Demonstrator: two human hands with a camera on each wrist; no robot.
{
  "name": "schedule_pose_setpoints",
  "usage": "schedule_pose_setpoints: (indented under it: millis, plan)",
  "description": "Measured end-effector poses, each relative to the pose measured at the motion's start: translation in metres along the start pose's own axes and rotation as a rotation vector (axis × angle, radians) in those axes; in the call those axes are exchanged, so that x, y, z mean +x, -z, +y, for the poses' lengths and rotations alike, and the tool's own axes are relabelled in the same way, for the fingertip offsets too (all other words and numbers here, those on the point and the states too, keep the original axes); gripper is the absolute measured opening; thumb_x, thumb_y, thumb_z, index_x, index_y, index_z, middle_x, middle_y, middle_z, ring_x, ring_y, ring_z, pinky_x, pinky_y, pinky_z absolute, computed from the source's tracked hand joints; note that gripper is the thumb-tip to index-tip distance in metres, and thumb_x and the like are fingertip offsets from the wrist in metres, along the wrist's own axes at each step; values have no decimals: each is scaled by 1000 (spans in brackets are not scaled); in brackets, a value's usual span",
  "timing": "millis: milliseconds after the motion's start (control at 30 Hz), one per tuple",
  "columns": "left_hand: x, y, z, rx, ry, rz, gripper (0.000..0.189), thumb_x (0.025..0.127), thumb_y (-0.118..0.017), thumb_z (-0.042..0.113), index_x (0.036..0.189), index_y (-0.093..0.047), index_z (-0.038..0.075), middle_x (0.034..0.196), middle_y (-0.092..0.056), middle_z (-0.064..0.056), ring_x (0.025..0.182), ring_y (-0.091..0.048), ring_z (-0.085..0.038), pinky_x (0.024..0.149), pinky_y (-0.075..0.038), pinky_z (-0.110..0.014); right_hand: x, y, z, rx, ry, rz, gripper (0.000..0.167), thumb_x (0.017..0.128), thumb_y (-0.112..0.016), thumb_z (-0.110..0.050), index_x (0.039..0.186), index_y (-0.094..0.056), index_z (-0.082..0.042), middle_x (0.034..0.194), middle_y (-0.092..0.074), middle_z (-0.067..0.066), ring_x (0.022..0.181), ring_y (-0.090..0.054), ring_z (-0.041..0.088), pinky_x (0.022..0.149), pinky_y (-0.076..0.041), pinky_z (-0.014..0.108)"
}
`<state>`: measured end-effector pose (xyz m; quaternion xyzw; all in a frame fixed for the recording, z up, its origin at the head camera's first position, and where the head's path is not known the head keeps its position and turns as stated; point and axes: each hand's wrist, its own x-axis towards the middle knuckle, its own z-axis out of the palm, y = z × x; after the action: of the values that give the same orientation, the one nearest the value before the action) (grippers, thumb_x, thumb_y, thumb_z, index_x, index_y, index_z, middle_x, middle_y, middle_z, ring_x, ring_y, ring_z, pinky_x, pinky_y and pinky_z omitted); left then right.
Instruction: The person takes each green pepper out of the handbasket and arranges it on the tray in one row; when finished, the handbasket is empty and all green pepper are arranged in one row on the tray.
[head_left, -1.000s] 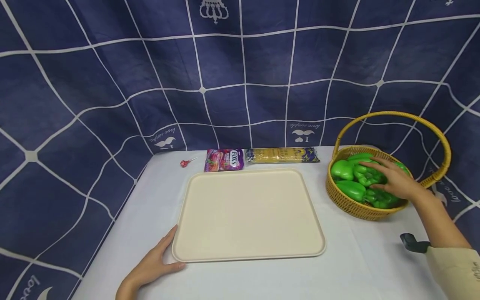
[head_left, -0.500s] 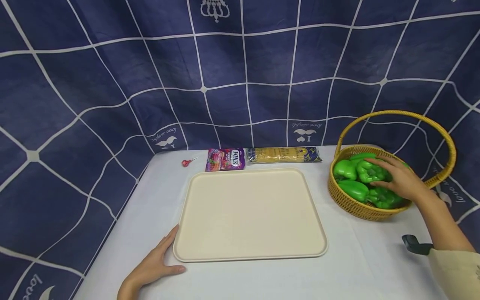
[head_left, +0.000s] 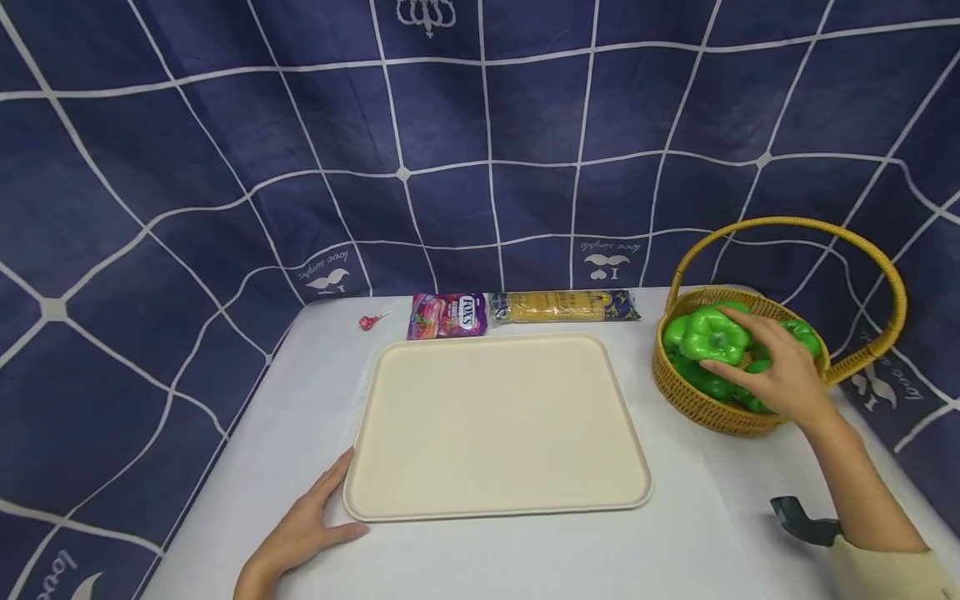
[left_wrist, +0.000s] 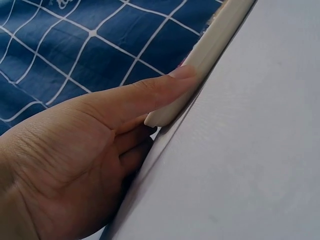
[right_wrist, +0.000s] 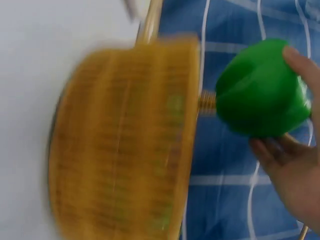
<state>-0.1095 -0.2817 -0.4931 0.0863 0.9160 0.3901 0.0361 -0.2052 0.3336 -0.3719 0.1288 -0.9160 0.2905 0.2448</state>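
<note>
My right hand (head_left: 780,379) grips a green bell pepper (head_left: 715,336) between thumb and fingers, just over the wicker basket (head_left: 723,417). Seen from the right wrist, the pepper (right_wrist: 262,90) is raised above the basket's rim, and part of the hand is cut off by the frame. Several more green peppers (head_left: 802,333) lie in the basket, partly behind the hand. At the near left corner of a cream tray (head_left: 495,425), my left hand (head_left: 296,533) rests with straight fingers along the left side. Its thumb (left_wrist: 170,85) touches the tray's near edge in the left wrist view.
A purple FOX'S candy bag (head_left: 448,317) and a yellow pasta packet (head_left: 566,306) lie behind the tray. Farther left is a small red-wrapped lollipop (head_left: 367,322). The basket's tall handle (head_left: 825,225) arches over it. A blue checked curtain (head_left: 480,150) hangs behind the table.
My right hand has taken hold of a bell pepper among the others and lifted it up and slightly left. The left hand stays at the tray corner.
</note>
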Motion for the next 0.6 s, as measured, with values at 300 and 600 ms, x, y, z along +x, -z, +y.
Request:
schedule_pose_setpoints:
  millis: [300,600]
  plan:
    - [0,0,1,-30,-20,22,93,70,-78,39,147,-26,23,148,-26,-18,132,-20,-47,100,-19,-68,13,-53,-75,113,98,-6,79,67,-83,-23,137,-46,-24,123,-54,14,102,-52,31,77,-45,52]
    - [0,2,-3,-39,-20,29,90,72,-76,39,146,-27,24,147,-27,-18,132,-22,-44,102,-22,-64,50,-121,-147,316,110,-25,75,72,-79,-32,137,-45,-17,123,-56,6,102,-54,22,81,-50,39]
